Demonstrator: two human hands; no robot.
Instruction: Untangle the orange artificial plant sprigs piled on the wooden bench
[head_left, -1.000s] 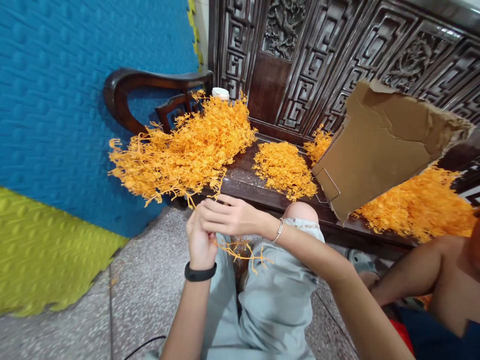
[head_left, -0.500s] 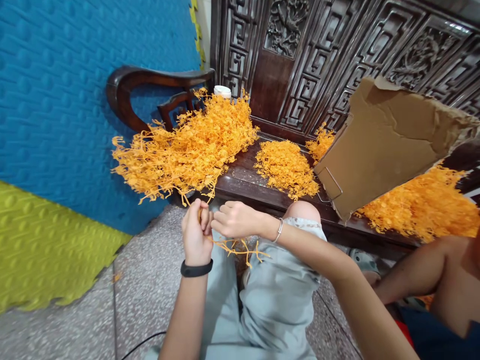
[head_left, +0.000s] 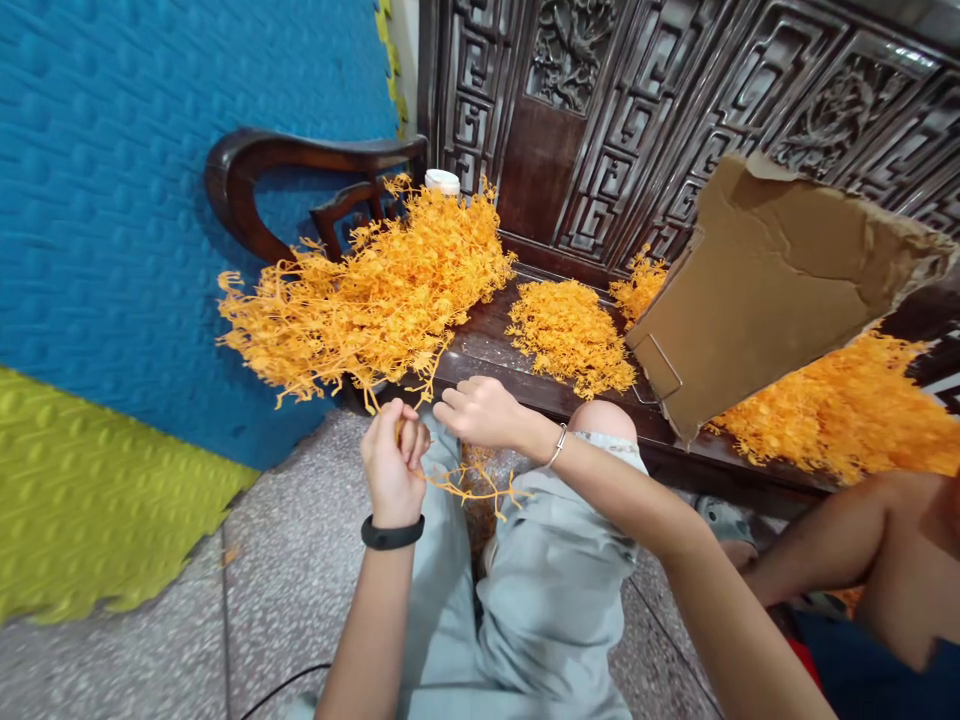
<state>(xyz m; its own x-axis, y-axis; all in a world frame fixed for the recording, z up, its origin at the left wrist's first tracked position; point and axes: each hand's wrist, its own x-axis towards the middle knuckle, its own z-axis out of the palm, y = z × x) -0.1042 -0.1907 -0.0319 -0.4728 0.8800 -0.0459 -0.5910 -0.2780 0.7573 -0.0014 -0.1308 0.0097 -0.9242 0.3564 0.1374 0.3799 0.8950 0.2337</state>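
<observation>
My left hand (head_left: 394,460), with a black band at the wrist, is closed round an orange branching plastic stem (head_left: 469,488). Thin forked twigs of it stick out to the right over my knees, and more reaches up past the fingers toward the heap. Just to the right, my right hand (head_left: 480,412) hovers with curled fingers, a little apart from the left one. What those fingers pinch, if anything, is hidden. Beyond both hands lies a large tangled heap of orange plastic sprigs (head_left: 390,290) on a dark wooden bench (head_left: 487,352).
A smaller orange pile (head_left: 570,335) lies mid-bench. A torn cardboard piece (head_left: 780,290) leans at right, before another orange heap (head_left: 847,410). A white-lidded jar (head_left: 442,182) stands behind the big heap. At lower right is another person's arm (head_left: 825,530). A curved armrest (head_left: 247,170) bounds the left.
My right hand has drawn slightly up and to the right, away from my left hand. The left hand keeps its hold on the stem, whose twigs have shifted a little.
</observation>
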